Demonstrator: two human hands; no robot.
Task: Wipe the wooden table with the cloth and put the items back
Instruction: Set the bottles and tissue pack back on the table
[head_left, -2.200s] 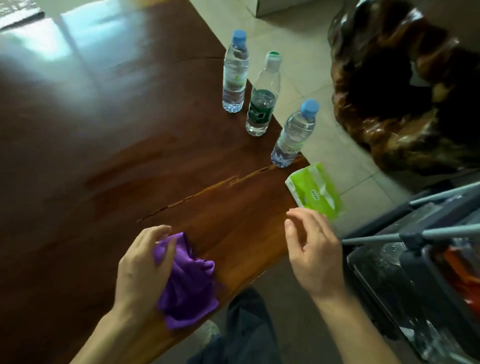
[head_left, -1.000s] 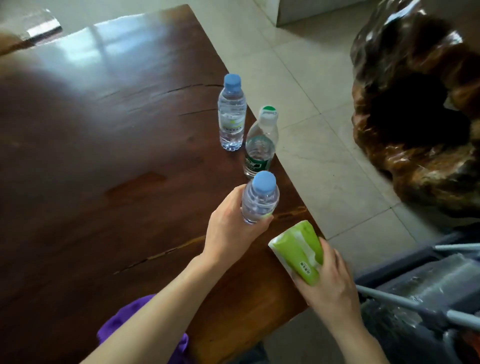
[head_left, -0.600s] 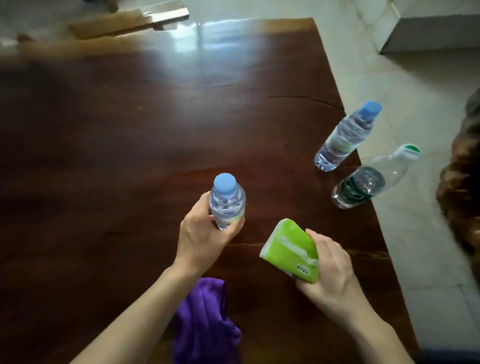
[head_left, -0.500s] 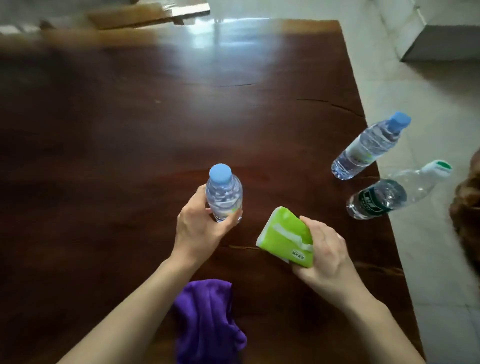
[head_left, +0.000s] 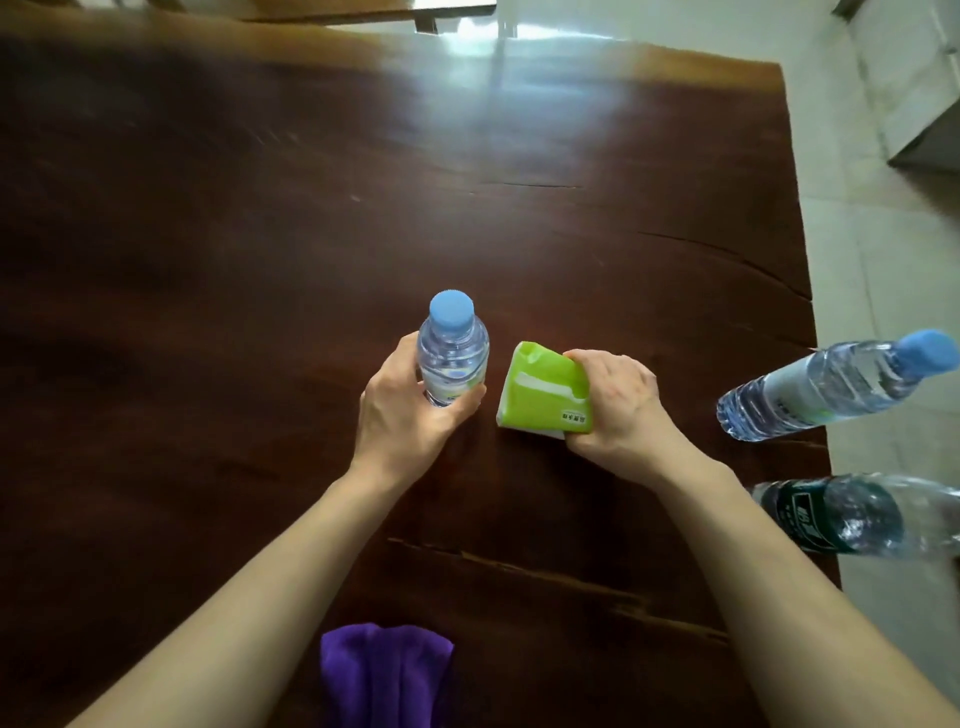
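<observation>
My left hand (head_left: 402, 415) grips a small blue-capped water bottle (head_left: 453, 353), upright over the middle of the dark wooden table (head_left: 260, 234). Right beside it, my right hand (head_left: 618, 410) holds a green tissue pack (head_left: 543, 389) by its right end, tilted. A crumpled purple cloth (head_left: 384, 673) lies on the table at the near edge, between my forearms, with neither hand on it. At the table's right edge stand a second blue-capped bottle (head_left: 831, 387) and a green-labelled bottle (head_left: 852, 514).
Long cracks run across the table top (head_left: 545, 571) in front of me. Pale tiled floor (head_left: 883, 260) lies beyond the right edge, with a grey block (head_left: 930, 130) at the far right. A wooden piece (head_left: 363, 10) shows past the table's far edge.
My left hand let go of the purple cloth and took the nearest bottle; my right hand took the tissue pack. Both were carried from the table's right edge to its middle.
</observation>
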